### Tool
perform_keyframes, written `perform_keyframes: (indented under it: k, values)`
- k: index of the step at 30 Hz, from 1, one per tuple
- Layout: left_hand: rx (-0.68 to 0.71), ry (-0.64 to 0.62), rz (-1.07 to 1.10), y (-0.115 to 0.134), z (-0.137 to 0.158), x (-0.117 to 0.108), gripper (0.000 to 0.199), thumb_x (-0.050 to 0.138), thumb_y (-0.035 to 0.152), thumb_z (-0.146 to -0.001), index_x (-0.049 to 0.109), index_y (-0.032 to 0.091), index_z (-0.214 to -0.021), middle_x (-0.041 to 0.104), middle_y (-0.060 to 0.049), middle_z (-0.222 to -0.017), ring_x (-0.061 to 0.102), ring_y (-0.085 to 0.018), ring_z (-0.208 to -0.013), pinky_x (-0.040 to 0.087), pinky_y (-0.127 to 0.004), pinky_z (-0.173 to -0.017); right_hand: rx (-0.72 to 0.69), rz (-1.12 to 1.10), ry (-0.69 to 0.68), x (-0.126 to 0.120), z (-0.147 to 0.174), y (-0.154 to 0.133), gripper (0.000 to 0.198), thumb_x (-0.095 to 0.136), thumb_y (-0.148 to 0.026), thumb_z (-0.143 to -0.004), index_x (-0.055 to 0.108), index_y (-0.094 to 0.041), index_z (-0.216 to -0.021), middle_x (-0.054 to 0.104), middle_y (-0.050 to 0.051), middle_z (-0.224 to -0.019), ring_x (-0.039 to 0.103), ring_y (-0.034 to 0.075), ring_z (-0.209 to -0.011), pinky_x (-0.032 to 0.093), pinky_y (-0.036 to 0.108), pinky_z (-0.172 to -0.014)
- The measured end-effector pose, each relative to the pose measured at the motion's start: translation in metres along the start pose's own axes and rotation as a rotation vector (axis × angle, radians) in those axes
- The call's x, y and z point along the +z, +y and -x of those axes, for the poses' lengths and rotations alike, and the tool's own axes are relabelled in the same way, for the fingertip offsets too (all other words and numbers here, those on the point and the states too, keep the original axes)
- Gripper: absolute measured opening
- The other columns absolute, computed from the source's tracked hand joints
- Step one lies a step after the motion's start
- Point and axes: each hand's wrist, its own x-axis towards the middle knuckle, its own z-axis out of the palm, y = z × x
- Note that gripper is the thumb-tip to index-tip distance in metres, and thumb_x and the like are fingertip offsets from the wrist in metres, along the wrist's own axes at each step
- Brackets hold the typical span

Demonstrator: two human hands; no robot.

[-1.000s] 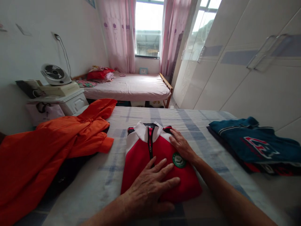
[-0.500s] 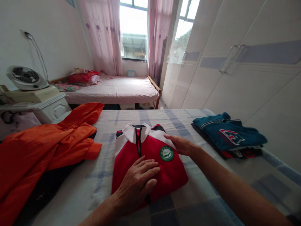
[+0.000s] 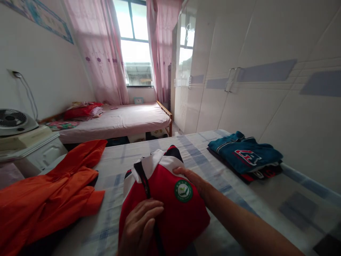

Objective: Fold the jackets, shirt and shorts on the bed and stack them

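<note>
A folded red jacket (image 3: 176, 217) lies in front of me, with white shoulders, a black front zip and dark sleeve parts at the collar end. On its chest is a round green badge (image 3: 183, 191). My left hand (image 3: 141, 225) rests over the front beside the zip, its fingers loosely laid on the cloth. At the jacket's right edge, my right hand (image 3: 193, 183) has its thumb on top by the white shoulder. The other fingers of that hand are hidden beneath the edge. The cloth bulges between both hands and the collar is skewed.
An orange jacket (image 3: 53, 192) with dark cloth under it spreads over the left of the checked bedsheet (image 3: 112, 167). Folded teal clothing (image 3: 245, 153) is stacked on dark garments at the right. Behind are a second bed (image 3: 125, 119), a fan (image 3: 13, 121) and a white wardrobe (image 3: 239, 113).
My left hand has slid down and left over the jacket. My right hand now grips the right edge, and the flat front has become bulged, its collar tilted. The view has shifted up and right.
</note>
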Motion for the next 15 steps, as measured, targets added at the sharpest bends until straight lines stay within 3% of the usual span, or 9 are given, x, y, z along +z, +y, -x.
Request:
perform_keyframes:
  k: [5, 10, 13, 15]
  values:
    - [-0.233, 0.177, -0.028, -0.015, 0.010, -0.004, 0.040, 0.036, 0.023, -0.091, 0.053, 0.038, -0.124, 0.057, 0.002, -0.129, 0.054, -0.020, -0.119, 0.047, -0.035, -0.100, -0.269, -0.036, 0.113, 0.007, 0.042, -0.020, 0.029, 0.047, -0.029, -0.079, 0.057, -0.011, -0.099, 0.068, 0.005, -0.070, 0.067, 0.019, -0.064, 0.055, 0.034, -0.069]
    - [-0.351, 0.175, 0.089, -0.034, 0.010, 0.005, 0.034, 0.039, 0.030, -0.092, 0.058, 0.038, -0.118, 0.057, 0.002, -0.128, 0.058, -0.020, -0.113, 0.054, -0.033, -0.091, -0.662, 0.128, 0.268, -0.002, 0.099, -0.081, 0.036, 0.042, -0.039, -0.080, 0.057, -0.014, -0.101, 0.069, 0.006, -0.074, 0.066, 0.021, -0.070, 0.054, 0.039, -0.072]
    - [-0.402, 0.178, 0.153, -0.043, 0.011, 0.008, 0.031, 0.041, 0.033, -0.091, 0.062, 0.037, -0.114, 0.060, 0.001, -0.125, 0.063, -0.020, -0.105, 0.058, -0.030, -0.081, -0.913, 0.258, 0.479, -0.024, 0.129, -0.123, 0.042, 0.036, -0.046, -0.081, 0.059, -0.016, -0.100, 0.068, 0.007, -0.075, 0.065, 0.023, -0.075, 0.053, 0.039, -0.074]
    - [-0.417, 0.168, 0.164, -0.048, 0.012, 0.009, 0.030, 0.042, 0.036, -0.091, 0.065, 0.035, -0.110, 0.062, 0.001, -0.123, 0.063, -0.021, -0.105, 0.059, -0.029, -0.081, -1.069, 0.266, 0.692, -0.053, 0.143, -0.144, 0.042, 0.036, -0.046, -0.080, 0.060, -0.017, -0.098, 0.068, 0.007, -0.075, 0.065, 0.023, -0.077, 0.054, 0.038, -0.073]
